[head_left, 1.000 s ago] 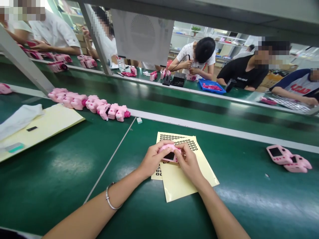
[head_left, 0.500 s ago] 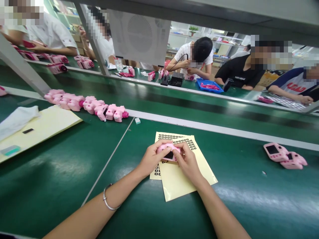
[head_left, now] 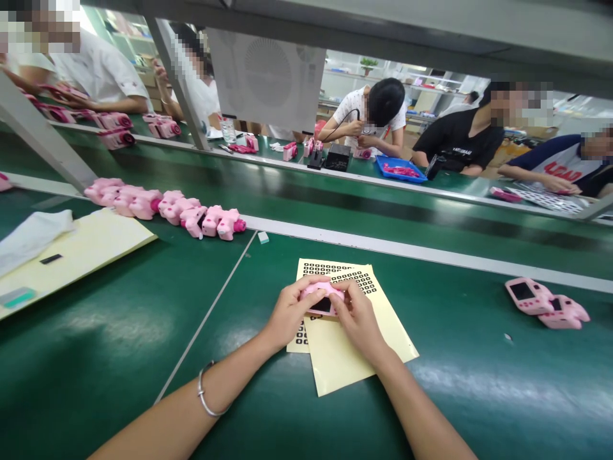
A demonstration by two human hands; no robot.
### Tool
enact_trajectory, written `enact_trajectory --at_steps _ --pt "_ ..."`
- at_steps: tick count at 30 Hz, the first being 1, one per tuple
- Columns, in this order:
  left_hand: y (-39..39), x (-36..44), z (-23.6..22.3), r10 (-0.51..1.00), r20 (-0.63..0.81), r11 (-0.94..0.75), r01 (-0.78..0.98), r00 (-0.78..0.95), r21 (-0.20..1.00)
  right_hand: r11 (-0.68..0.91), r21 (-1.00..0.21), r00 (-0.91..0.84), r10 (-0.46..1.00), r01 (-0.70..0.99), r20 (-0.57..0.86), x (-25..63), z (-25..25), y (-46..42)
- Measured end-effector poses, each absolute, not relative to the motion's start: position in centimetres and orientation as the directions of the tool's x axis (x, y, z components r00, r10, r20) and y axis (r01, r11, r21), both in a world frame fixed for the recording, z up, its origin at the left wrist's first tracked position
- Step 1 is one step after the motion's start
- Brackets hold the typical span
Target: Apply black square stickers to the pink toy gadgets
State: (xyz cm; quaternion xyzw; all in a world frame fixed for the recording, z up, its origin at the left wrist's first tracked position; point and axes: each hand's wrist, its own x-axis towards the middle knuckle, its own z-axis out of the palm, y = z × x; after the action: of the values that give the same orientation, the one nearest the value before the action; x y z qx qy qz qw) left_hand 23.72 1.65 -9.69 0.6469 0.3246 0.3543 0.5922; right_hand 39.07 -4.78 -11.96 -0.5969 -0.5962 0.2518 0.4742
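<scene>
Both my hands grip one pink toy camera [head_left: 320,306], its dark screen facing me. My left hand [head_left: 291,312] wraps round its left side, thumb on the front near the screen. On the other side my right hand [head_left: 357,314] is closed on the camera, its thumb also pressing the face. Fingers cover much of the camera's edges. Beneath the hands lie two overlapping yellow sticker sheets [head_left: 357,364] printed with rows of small black square frames.
To the right rest two pink toy cameras [head_left: 529,296]. A row of pink camera bodies [head_left: 177,211] runs along the back left. A yellow board [head_left: 110,233] with a white cloth [head_left: 38,235] lies at left. Across the divider, several people work beside a blue tray [head_left: 400,169].
Both hands keep hold of the toy camera, with only slight finger movement. The whole view has shifted a little, and the co-worker at far right has moved a hand.
</scene>
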Motion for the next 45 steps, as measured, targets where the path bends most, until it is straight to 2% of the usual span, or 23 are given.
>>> enact_trajectory --at_steps 7,11,13,15,17,21,24,29,38,43,45 --pt "1.6 23.9 -9.3 0.852 0.037 -0.031 -0.02 0.523 0.999 0.196 -0.855 0.154 0.941 0.48 0.302 39.2 -11.1 -4.7" --pt "1.5 24.1 -8.9 0.837 0.016 -0.046 0.041 0.546 0.998 0.231 -0.811 0.098 0.938 0.537 0.333 40.4 -10.0 -4.5" --pt "1.5 24.2 -8.7 0.815 -0.006 -0.034 0.059 0.579 0.998 0.167 -0.82 0.207 0.922 0.548 0.326 42.6 -9.9 -3.9" --pt "1.7 24.2 -8.8 0.821 -0.012 -0.035 0.07 0.571 0.997 0.029 -0.847 0.474 0.818 0.531 0.325 46.2 -10.3 -3.4" --pt "2.3 24.1 -9.2 0.85 0.019 -0.087 0.105 0.526 0.991 -0.104 -0.857 0.706 0.62 0.506 0.342 51.0 -10.8 -3.7" --pt "3.3 24.0 -10.2 0.876 0.102 -0.208 0.179 0.472 0.962 -0.304 -0.829 0.878 0.26 0.47 0.402 60.1 -11.8 -7.5" --pt "3.5 24.0 -10.5 0.87 0.145 -0.277 0.222 0.472 0.935 -0.409 -0.794 0.889 0.122 0.451 0.442 63.9 -12.3 -11.1" --pt "3.6 23.9 -10.5 0.865 0.251 -0.402 0.301 0.434 0.865 -0.506 -0.756 0.89 0.055 0.416 0.453 66.7 -13.3 -13.8" --pt "4.0 23.6 -10.7 0.865 0.249 -0.397 0.291 0.435 0.871 -0.536 -0.761 0.899 -0.01 0.366 0.439 69.7 -14.1 -12.5" --pt "4.2 23.5 -10.9 0.86 0.244 -0.408 0.316 0.449 0.857 -0.554 -0.773 0.887 -0.126 0.309 0.444 68.7 -13.8 -12.3" --pt "4.1 23.6 -10.6 0.865 0.227 -0.397 0.335 0.447 0.854 -0.567 -0.757 0.877 -0.119 0.326 0.466 67.5 -13.5 -12.1"
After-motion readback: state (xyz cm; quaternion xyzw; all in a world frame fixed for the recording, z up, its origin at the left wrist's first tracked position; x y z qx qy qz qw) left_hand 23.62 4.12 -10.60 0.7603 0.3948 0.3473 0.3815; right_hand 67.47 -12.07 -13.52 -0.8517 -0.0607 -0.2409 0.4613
